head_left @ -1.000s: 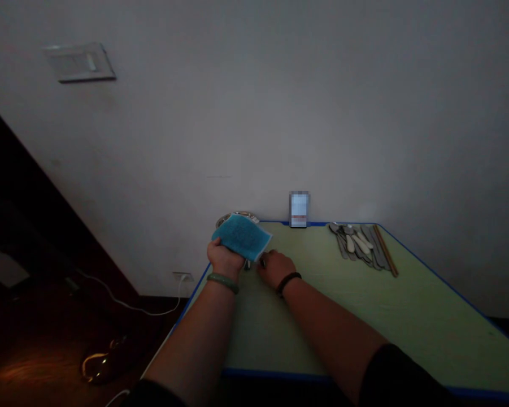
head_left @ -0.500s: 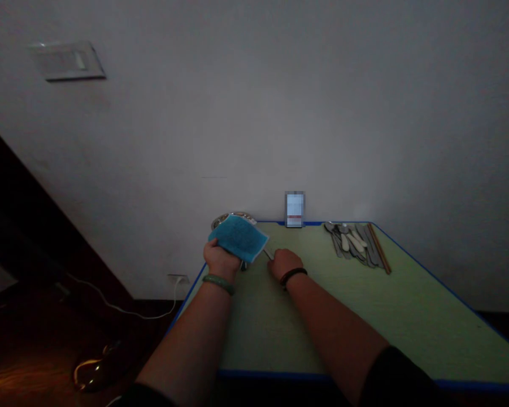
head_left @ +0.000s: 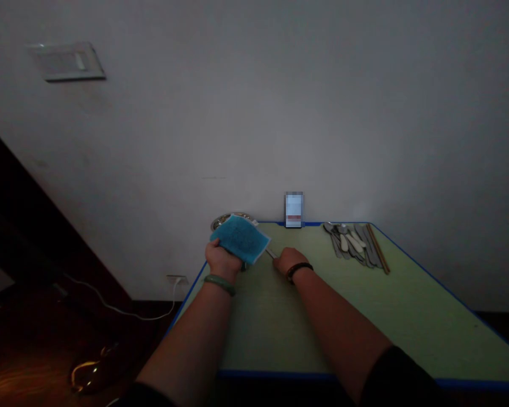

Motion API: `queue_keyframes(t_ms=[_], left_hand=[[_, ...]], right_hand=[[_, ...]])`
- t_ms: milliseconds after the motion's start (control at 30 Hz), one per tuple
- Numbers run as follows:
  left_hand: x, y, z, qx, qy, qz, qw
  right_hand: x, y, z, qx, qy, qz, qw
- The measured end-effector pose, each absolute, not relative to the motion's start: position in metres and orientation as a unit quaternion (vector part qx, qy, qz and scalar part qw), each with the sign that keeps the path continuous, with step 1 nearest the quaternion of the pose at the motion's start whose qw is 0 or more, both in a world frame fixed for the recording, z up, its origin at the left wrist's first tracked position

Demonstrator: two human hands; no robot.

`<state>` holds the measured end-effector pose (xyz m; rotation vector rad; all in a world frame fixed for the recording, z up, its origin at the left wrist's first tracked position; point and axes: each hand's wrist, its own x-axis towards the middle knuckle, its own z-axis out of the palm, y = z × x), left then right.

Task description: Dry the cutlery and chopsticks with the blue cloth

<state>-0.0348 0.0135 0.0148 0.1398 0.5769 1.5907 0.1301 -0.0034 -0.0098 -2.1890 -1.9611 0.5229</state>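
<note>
My left hand (head_left: 222, 261) is closed on a blue cloth (head_left: 241, 237), its thumb on top and the fingers hidden beneath. The cloth spreads flat over the far left part of the table. In my right hand (head_left: 291, 261) is the thin metal handle (head_left: 271, 254) of a piece of cutlery. Its other end lies under the cloth, so I cannot tell its kind. Behind the cloth shows the rim of a round shiny metal dish (head_left: 221, 219). A small dark piece peeks out below the cloth, beside my left hand.
Several spoons, forks and knives (head_left: 352, 244) lie in a pile at the far right of the green table (head_left: 275, 333), with brown chopsticks (head_left: 378, 249) alongside. A phone (head_left: 294, 210) leans against the wall. A white cable (head_left: 122, 311) runs to a socket at the left.
My right hand has moved slightly right with the handle, which shows a little more beyond the cloth's edge. My left hand and the cloth have shifted a touch to the right.
</note>
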Motion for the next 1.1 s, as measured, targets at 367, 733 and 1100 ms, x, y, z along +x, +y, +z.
queue_keyframes(t_ms=[367, 733, 1100], left_hand=[[-0.034, 0.013, 0.013, 0.056, 0.255, 0.695, 0.670], [-0.036, 0.016, 0.010, 0.068, 0.266, 0.690, 0.670], [-0.036, 0.018, 0.003, 0.073, 0.261, 0.679, 0.683]], right_hand=[[0.133, -0.002, -0.011, -0.733, -0.652, 0.175, 0.081], [0.148, 0.001, -0.006, -0.728, -0.644, 0.193, 0.137], [0.179, -0.018, -0.006, -0.723, -0.594, 0.234, 0.264]])
